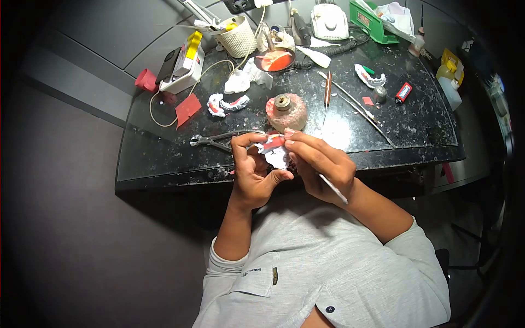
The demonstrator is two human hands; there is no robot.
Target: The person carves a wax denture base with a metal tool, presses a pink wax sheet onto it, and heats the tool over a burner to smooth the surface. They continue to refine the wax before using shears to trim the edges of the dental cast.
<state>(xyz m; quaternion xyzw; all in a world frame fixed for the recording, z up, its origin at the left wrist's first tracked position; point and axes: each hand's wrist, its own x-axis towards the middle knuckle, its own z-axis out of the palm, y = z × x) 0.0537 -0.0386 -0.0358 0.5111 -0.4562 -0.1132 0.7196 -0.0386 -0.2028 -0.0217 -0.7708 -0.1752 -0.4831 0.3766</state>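
Note:
My left hand (252, 176) is wrapped round a white plaster dental model (278, 158) with a strip of red wax (272, 143) along its upper edge. A slim tool with a pale handle (333, 189) is pinched in my right hand (326, 163); its working tip is hidden by the fingers at the model. The right fingertips touch the model near the wax. Just beyond both hands stands a wax-crusted spirit burner (286, 113) with a metal cap. Metal pliers (210, 140) lie beside my left hand.
Plaster models with red wax (217, 106) lie at left and another plaster model (370, 77) lies at right. Hand tools (355, 101), a red lighter (403, 93), a wax sheet (188, 110) and a pan of red wax (275, 60) are spread over the black table (153, 158).

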